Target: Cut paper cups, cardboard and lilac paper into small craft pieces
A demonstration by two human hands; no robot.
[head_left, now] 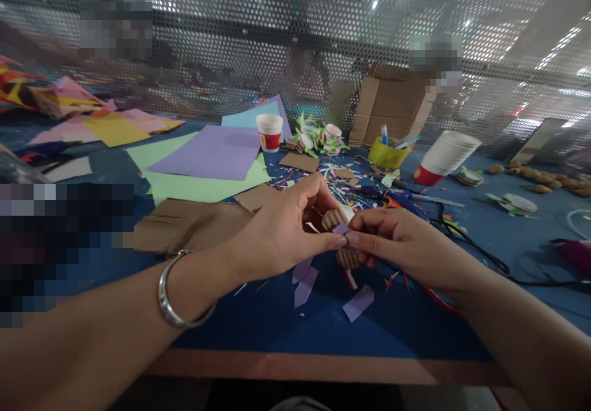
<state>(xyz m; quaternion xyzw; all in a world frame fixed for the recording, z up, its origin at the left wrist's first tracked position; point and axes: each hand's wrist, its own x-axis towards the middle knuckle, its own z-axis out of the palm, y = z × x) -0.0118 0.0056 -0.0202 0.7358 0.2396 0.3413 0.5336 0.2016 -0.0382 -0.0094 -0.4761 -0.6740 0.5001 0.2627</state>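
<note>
Just above the table's front part, my left hand (289,229) is closed in a pinch, thumb and fingers on a small piece of corrugated cardboard (333,218). A scrap of purple paper (340,229) lies over this cardboard, at the tip of my left thumb. My right hand (401,235) meets it from the other side, thumb and forefinger pressed together at the purple paper's edge. Right below the fingers shows a second striped cardboard part (348,259); whether it joins the first is hidden. Cut purple strips (359,303) lie on the table under my hands.
Purple sheets (207,152), flat cardboard (184,226) and a paper cup (269,133) are on the left and middle. Paper shreds, blue-handled scissors (410,200), a yellow pen holder (389,153) and stacked cups (446,157) stand or lie to the right. A perforated metal screen (258,35) rises behind.
</note>
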